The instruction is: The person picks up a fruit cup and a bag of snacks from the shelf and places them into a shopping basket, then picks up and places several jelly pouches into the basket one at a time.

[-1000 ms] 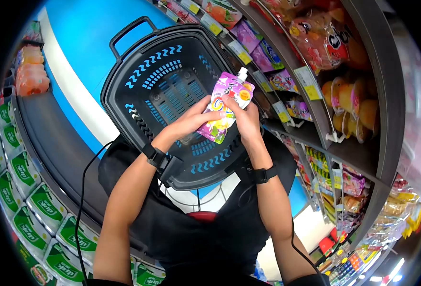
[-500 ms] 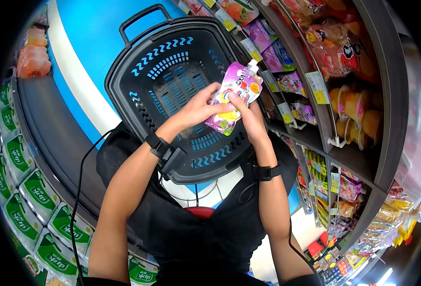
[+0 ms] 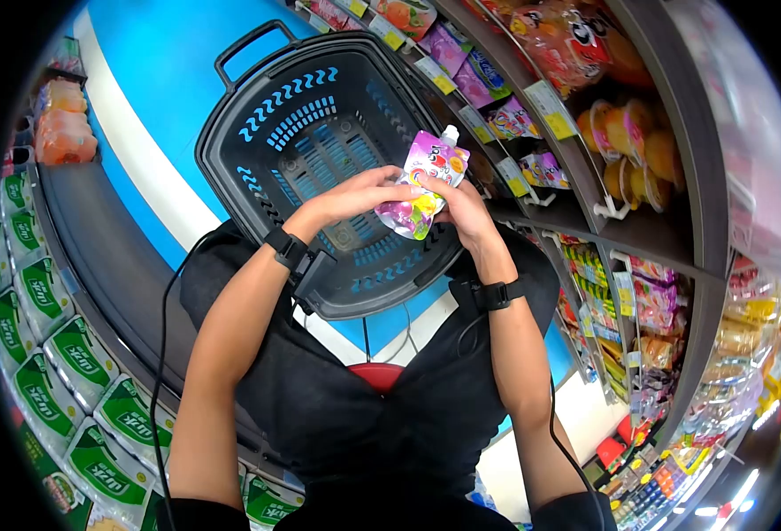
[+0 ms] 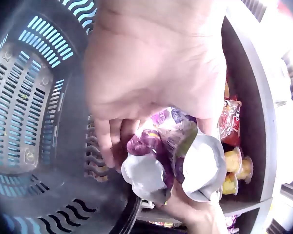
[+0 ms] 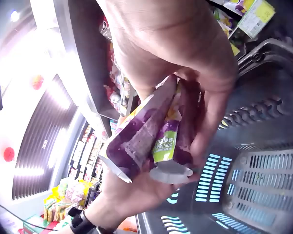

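Observation:
Two purple, white and yellow spouted pouches are held together over a black basket [image 3: 271, 199]. In the head view they overlap as one pouch [image 3: 428, 164] with a white cap at the upper right. The left hand [image 3: 355, 196] grips their left side, thumb across the front. On the right side the right hand [image 3: 470, 217] pinches them, its thumb also on the front. Both wrist views show the flat bottoms: one pouch [image 4: 145, 170] beside another [image 4: 201, 165], and a purple side [image 5: 141, 136] next to a green-labelled panel [image 5: 166, 144]. Fingers behind are partly hidden.
Shelves with snack bags [image 3: 554, 44], jelly cups [image 3: 629, 133] and price tags [image 3: 550, 108] run close along the right. At the left stand green-and-white packs [image 3: 81, 363] and orange bottles [image 3: 63, 133]. The basket's handle [image 3: 253, 49] sticks up at its far end.
The head view has shifted a little, moving the basket and shelves in the picture. Both hands keep hold of the pouches, which appear slightly lower and further left than half a second ago.

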### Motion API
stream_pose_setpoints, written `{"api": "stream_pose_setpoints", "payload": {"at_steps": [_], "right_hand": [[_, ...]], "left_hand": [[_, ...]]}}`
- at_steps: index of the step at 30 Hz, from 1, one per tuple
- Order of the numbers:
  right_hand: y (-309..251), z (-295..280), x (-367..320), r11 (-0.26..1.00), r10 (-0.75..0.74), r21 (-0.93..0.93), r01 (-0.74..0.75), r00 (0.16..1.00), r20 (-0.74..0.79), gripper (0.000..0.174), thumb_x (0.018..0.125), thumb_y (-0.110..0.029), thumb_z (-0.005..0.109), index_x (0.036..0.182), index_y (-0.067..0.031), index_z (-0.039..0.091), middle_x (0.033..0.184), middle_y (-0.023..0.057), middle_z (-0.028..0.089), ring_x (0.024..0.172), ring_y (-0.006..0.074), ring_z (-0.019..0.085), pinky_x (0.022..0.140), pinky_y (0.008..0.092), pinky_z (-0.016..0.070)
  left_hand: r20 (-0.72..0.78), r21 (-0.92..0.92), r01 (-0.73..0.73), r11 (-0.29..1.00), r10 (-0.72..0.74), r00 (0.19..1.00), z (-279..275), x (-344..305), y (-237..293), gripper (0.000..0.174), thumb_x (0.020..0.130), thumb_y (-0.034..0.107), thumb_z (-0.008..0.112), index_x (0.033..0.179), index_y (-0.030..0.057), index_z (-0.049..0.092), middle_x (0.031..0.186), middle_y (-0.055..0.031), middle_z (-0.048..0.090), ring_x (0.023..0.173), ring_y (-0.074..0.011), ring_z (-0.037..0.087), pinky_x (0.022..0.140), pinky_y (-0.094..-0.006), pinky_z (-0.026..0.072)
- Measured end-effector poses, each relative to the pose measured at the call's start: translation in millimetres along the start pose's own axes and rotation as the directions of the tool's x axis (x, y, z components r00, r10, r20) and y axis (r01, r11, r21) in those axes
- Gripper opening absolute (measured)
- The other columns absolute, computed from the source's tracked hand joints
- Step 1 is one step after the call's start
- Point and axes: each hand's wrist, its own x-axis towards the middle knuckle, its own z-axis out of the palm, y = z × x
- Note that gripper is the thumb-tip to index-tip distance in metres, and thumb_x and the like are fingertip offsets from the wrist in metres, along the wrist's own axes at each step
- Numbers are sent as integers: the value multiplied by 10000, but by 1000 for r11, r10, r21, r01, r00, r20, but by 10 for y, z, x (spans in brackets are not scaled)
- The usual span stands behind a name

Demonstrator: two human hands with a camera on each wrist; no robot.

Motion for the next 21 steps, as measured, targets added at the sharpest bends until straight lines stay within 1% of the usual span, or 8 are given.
{"api": "stream_pose_setpoints", "payload": {"at_steps": [3,4,8,10,11,13,18,21], "right_hand": [[126,-132,-178,997,11,73,-10,1000,-9,430,882,-345,704,1173,-40,619,1018,62,704,846,158,711,671,295,575],[152,-181,-253,996,16,91,-16,1000,4,414,885,-338,699,1171,-48,620,1009,57,714,838,154,716,673,288,577],[246,-277,-675,968,-31,250,32,999,-8,362,895,-314,689,1147,-59,638,1010,52,719,846,155,718,691,309,583],[456,-323,-832,954,-18,297,30,999,-43,335,891,-310,698,1136,-85,652,1022,38,715,864,158,711,703,323,578],[558,-325,-860,948,-19,317,44,997,-79,328,889,-308,700,1136,-97,655,1023,33,713,865,158,707,702,323,575],[718,-298,-948,957,-12,286,51,991,-134,383,856,-366,724,1136,-111,667,1012,41,715,846,177,707,669,349,573],[860,-248,-929,964,-39,252,89,980,-195,470,849,-402,710,1157,-53,650,1000,91,717,847,211,717,685,406,587],[860,-204,-879,955,-46,275,112,970,-238,506,846,-422,706,1177,-45,641,1044,123,710,887,239,718,686,406,592]], "left_hand": [[-93,233,-6,973,28,995,16,-20,-52,671,965,459,586,1391,-40,446,1242,-141,606,1147,-191,576,984,-301,438],[-229,416,-51,908,159,960,50,-31,-96,517,984,424,559,1269,-7,570,1130,-139,668,1063,-191,624,929,-312,467],[-316,772,37,635,332,889,87,-292,-62,306,950,307,599,1018,12,647,838,-168,679,779,-232,678,730,-357,516],[-243,750,-120,650,440,864,160,-408,-222,252,935,260,619,985,17,658,820,-162,677,759,-240,676,706,-357,518],[-144,768,-149,623,394,907,272,-541,-158,329,887,319,661,971,2,665,864,-208,690,825,-353,687,727,-402,532],[-97,830,-90,550,301,949,553,-735,-233,412,826,397,719,934,0,691,887,-197,706,846,-356,690,768,-405,538],[-63,998,62,12,243,968,1328,-935,-976,556,788,517,729,1016,13,682,975,-166,695,1028,-351,632,885,-420,491],[-60,954,144,-262,303,951,1146,-497,-2196,531,810,497,712,1091,48,672,1013,-149,694,1073,-369,606,994,-436,440]]}}
